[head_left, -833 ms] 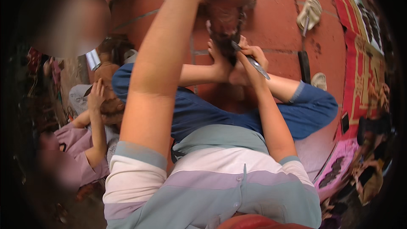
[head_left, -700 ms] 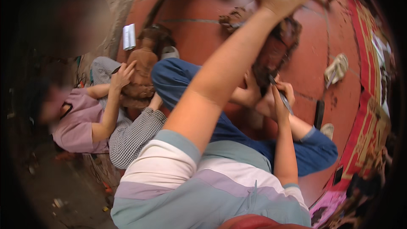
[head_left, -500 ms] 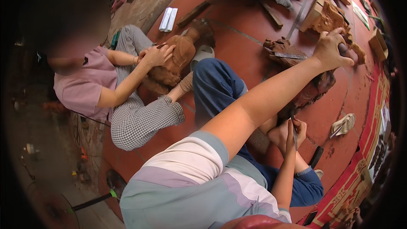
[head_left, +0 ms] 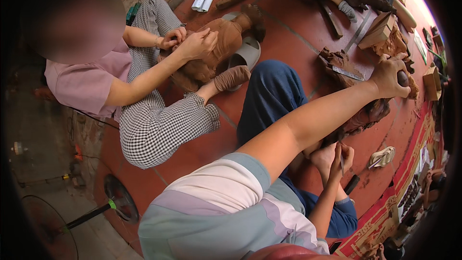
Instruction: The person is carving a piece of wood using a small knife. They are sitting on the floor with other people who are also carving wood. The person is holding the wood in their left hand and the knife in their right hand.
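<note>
My left arm stretches up to the right. My left hand is closed around a dark, round-ended wooden mallet, raised over a dark reddish-brown wood carving. Only the mallet's rounded end shows between finger and thumb. Below it, by my bare foot, my right hand pinches a thin metal chisel upright. The chisel's upper end is close to the near side of the carving; whether they touch I cannot tell. My forearm and left hand partly cover the carving.
On the left a seated person in checked trousers works on a brown carved figure. Wood scraps with a metal blade lie beyond my forearm. Nearby are a wooden block, a pale slipper, a dark handle and a fan.
The view has shifted, bringing more of the fan in at lower left. More of the mallet's round end shows in my left hand. The other person's hands have moved apart.
</note>
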A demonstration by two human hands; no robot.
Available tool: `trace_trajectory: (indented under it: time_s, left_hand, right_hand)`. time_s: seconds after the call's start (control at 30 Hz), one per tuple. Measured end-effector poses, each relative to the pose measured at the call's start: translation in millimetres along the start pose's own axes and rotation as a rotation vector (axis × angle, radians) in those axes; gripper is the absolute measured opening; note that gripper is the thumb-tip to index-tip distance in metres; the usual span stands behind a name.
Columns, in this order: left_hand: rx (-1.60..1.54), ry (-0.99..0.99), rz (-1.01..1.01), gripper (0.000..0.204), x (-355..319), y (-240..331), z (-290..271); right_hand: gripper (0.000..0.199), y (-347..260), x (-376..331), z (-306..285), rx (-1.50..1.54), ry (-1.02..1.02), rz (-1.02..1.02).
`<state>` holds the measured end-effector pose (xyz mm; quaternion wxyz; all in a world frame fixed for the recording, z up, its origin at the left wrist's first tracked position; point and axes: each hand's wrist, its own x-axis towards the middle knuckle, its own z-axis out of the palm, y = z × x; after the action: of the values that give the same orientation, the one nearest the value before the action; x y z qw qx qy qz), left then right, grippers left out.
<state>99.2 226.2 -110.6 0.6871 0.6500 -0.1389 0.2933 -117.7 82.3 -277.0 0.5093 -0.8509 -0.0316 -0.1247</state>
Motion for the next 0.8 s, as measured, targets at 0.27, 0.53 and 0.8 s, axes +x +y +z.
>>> trace_trajectory:
  time_s: [0.27, 0.53, 0.8]
  left_hand:
    - [0.046, -0.034, 0.1, 0.037, -2, -13, 24]
    - [-0.021, 0.016, 0.162, 0.033, 4, -9, 35]
    - [0.06, -0.264, -0.11, 0.031, -11, 5, 40]
  right_hand:
    - [0.011, 2, -5, -9, -0.025, -0.04, 0.061]
    - [0.008, 39, -24, 21, 0.522, 0.18, 0.185]
    - [0.01, 4, -26, -6, 0.242, 0.215, 0.161]
